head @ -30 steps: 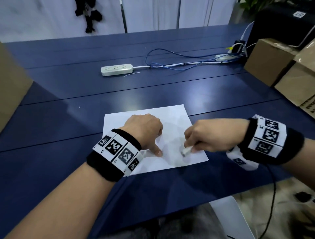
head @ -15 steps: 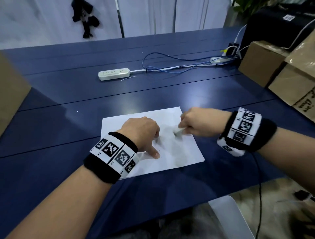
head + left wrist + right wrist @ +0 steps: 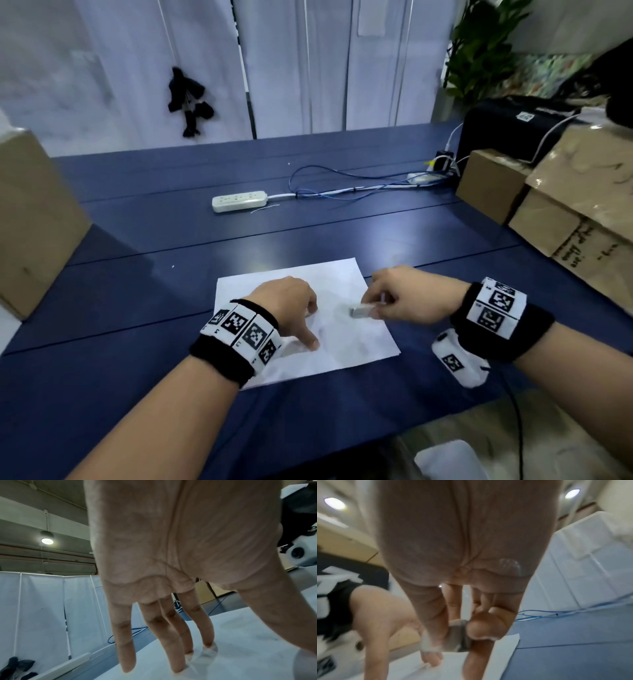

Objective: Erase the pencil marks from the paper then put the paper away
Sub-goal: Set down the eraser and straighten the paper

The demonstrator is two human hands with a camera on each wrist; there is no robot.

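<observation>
Eraser [image 3: 361, 311] pinched in right hand [image 3: 411, 298], long axis pointing left over paper [image 3: 342, 346]; left hand [image 3: 284, 305] fingertips spread, pressing sheet.

Handwriting on the cardboard box [image 3: 582, 246] is too blurred to read.

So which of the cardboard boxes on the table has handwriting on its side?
The big cardboard box at the far right edge of the table, nearest the right hand. Dark scrawl marks its front face; the smaller box behind it and the left box look plain.
</observation>
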